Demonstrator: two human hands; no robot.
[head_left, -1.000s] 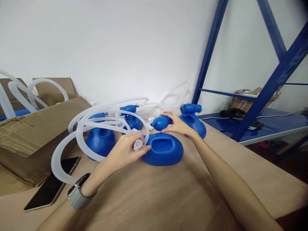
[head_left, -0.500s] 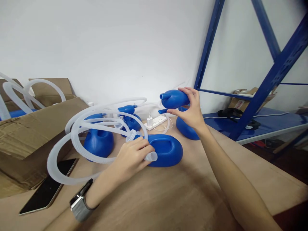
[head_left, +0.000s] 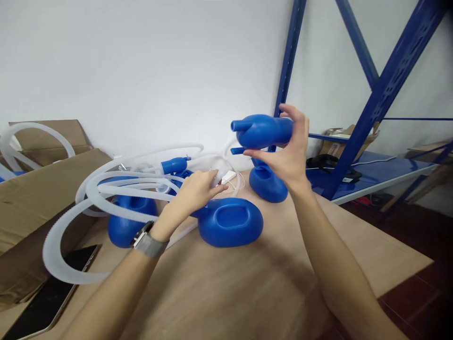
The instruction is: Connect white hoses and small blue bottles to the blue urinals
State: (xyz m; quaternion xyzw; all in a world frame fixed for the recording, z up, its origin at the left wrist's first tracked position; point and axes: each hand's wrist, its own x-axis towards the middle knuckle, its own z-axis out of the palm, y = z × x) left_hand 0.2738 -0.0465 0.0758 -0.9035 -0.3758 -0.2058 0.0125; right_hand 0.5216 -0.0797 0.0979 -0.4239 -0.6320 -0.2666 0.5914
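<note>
My right hand (head_left: 292, 153) is raised over the table and grips a hollow blue plastic funnel-like piece (head_left: 260, 132) with a narrow spout pointing left. Its thumb is underneath, by a thin blue tab. Closed round the end of a translucent corrugated hose (head_left: 63, 269), my left hand (head_left: 198, 189) is lower and to the left of that piece. Most of the hose end is hidden by the fingers. Below the hands lies a blue plastic bottle (head_left: 230, 224) with a recessed grip. The hose loops out to the left over another blue bottle (head_left: 129, 219).
A cardboard box (head_left: 53, 189) holding more hoses stands on the left, with a dark tablet-like device (head_left: 53, 293) beside it. Behind are another blue bottle (head_left: 269, 184), a blue neck piece (head_left: 174, 165) and a white power strip (head_left: 228, 177). Blue metal shelving (head_left: 382, 94) rises at right.
My left hand has moved up with the hose end, toward the blue piece. My right hand has lifted the piece slightly and turned it. The view has shifted to the right.
</note>
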